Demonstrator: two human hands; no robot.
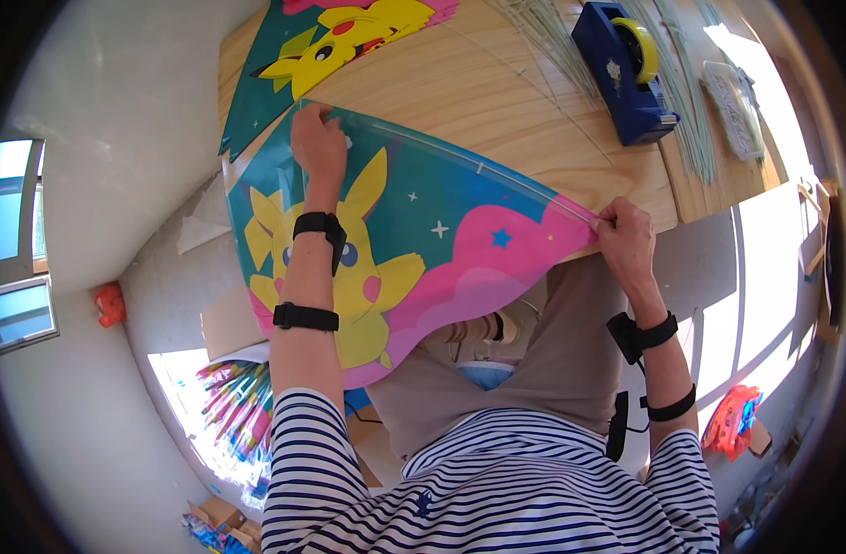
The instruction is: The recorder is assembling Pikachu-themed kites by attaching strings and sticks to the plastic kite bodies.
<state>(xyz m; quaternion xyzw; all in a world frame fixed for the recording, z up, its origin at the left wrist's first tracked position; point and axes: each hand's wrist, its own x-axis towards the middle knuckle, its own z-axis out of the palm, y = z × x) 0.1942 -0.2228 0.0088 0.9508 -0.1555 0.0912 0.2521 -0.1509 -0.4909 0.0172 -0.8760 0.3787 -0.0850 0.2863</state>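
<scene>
A teal and pink kite sail (497,198), printed with a yellow long-eared cartoon figure, hangs from the table's near edge down over my lap. Along its upper edge runs a thin pale rod (432,146), held by a small white band partway along. My left hand (318,143) is closed at the sail's upper left corner, with its fingertips partly hidden. At the right corner, my right hand (626,238) pinches the pink tip where the edge ends. Between the two hands the upper edge is drawn out straight.
Another printed kite sail (349,46) lies at the table's far left. A blue tape dispenser (617,83) with yellow tape stands at the far right, among bundles of thin pale rods (686,120). Beyond is a clear plastic box (732,109). Folded colourful kites (238,397) are heaped at lower left.
</scene>
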